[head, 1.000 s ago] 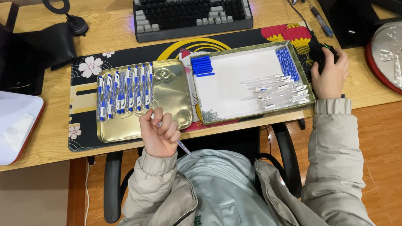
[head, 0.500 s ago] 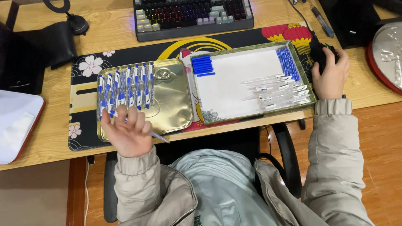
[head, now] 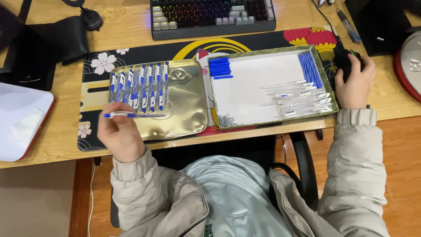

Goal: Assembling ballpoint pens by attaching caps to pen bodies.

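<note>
The left hand (head: 119, 134) pinches a white plastic pen with blue cap and grip (head: 131, 115) between thumb and fingertips, holding it level over the front left corner of the shallow gold-coloured metal tray (head: 186, 109). Held flat like this, the pen is turned crosswise to the row of finished pens (head: 139, 87) lying side by side along the tray's far left part; I count about nine there, though they overlap and the count is uncertain. They lie parallel, probably so that they stay sorted and easy to count.

The right hand (head: 354, 83) is closed over a black computer mouse (head: 346, 61) near the right edge of the wooden desk (head: 131, 26), just beyond the green-rimmed rectangular tray with a white floor (head: 258, 90). In that tray the parts are kept apart by kind: a stack of short blue caps (head: 220, 68) at the far left corner, a bundle of thin blue refills (head: 309, 69) at the far right corner, and roughly eight clear barrels (head: 300, 96) along the near right side.
</note>
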